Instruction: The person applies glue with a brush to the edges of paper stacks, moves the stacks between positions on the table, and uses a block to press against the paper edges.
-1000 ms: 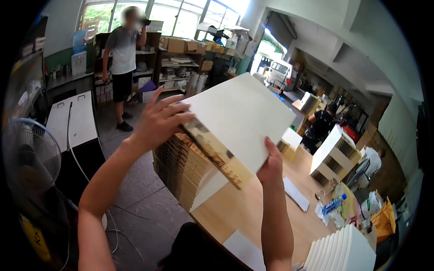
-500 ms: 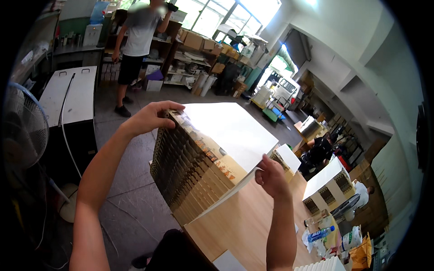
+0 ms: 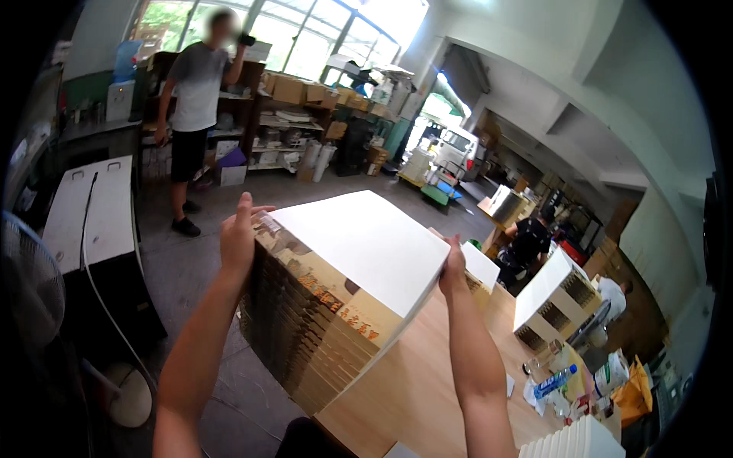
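White on its broad top face, the thick stack of flat cardboard sheets [image 3: 336, 305] shows brown-and-tan printed edges along its near side, layer upon layer, with orange markings on the uppermost rim. It is held up at a tilt over the near left corner of the wooden table [image 3: 427, 389], its far side raised. The left hand [image 3: 240, 237] lies flat against the stack's left edge, fingers stretched upward and thumb spread, forearm rising from below. The right hand [image 3: 453, 267] presses the right edge, fingers curled around it, so the stack is squeezed between both palms. More white stacks [image 3: 553, 294] stand farther right on the table, and a person [image 3: 195, 91] stands far left by the shelves.
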`<state>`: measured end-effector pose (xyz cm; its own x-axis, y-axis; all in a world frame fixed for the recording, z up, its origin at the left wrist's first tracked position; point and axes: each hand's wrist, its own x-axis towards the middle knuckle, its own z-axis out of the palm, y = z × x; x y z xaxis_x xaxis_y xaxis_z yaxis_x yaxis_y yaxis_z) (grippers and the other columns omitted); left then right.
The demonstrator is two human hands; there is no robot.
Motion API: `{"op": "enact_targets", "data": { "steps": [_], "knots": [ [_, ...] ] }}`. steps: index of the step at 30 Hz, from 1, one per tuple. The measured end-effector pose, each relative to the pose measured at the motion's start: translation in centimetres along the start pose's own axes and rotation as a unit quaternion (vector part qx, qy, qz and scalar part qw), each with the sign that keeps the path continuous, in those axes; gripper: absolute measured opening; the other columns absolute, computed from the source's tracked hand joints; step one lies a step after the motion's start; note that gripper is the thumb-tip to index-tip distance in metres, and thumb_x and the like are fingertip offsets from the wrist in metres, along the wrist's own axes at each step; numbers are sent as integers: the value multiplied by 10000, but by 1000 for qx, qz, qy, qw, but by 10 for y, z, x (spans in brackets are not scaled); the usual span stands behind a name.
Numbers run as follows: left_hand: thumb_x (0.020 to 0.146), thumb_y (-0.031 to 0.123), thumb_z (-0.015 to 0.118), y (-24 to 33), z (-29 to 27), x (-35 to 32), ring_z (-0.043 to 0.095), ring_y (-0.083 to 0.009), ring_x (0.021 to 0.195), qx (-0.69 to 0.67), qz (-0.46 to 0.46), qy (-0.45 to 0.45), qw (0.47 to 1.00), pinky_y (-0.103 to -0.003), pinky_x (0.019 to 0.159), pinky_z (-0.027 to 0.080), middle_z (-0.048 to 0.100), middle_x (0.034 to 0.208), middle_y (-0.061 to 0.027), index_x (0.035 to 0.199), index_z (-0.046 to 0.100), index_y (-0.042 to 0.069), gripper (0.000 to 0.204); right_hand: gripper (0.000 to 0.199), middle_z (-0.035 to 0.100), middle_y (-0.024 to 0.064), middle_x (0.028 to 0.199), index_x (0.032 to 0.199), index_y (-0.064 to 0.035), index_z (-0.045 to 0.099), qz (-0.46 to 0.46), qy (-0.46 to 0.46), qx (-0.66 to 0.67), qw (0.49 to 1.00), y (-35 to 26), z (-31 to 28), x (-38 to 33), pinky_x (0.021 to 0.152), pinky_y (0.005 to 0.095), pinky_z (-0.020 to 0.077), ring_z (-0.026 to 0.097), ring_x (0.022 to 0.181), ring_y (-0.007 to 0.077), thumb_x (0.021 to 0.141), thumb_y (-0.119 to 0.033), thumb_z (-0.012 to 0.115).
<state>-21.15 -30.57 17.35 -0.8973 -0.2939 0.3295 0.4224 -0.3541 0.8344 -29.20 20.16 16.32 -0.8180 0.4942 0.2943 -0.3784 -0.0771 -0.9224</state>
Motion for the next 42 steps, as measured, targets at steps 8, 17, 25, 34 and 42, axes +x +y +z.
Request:
{"op": "enact_targets", "data": {
  "steps": [8,17,25,34,42],
  "knots": [
    [1123,496,421,11,-11,-1,714,-165,778,11,-12,48,999,-283,810,541,777,869,-99,1007,806,-50,678,545,726,193,1185,1249,75,638,50,-82,92,991,-35,67,-80,935,420,593,734,1064,313,1106,-388,389],
    [1074,608,500,7,-10,1,680,-179,870,71,-10,82,994,-299,850,507,748,956,-104,1103,741,-68,718,440,752,132,1086,1115,-14,703,-34,14,27,999,1,47,-64,884,414,595,732,976,287,1076,-393,482],
    [1141,415,372,-57,-76,53,613,-282,1251,253,242,-18,937,-423,1122,449,657,1338,-161,1284,671,7,525,491,582,-6,846,914,-99,634,-224,47,-93,969,27,-41,-111,749,307,440,521,788,127,1158,-466,419],
    [1052,326,481,37,111,-228,680,-376,795,-52,445,-140,883,-452,787,620,666,935,-285,1092,561,-129,463,139,731,129,962,1027,-57,711,-162,290,-541,773,-71,-267,-523,820,448,541,706,928,320,966,-179,681],
    [885,-56,744,82,366,-458,727,-232,1107,-30,273,-737,618,-364,1030,539,770,1138,-120,1339,644,-37,466,75,701,53,1040,926,-115,699,-65,251,-723,640,-64,-345,-656,922,427,523,679,996,287,887,-176,678]
  ]
}}
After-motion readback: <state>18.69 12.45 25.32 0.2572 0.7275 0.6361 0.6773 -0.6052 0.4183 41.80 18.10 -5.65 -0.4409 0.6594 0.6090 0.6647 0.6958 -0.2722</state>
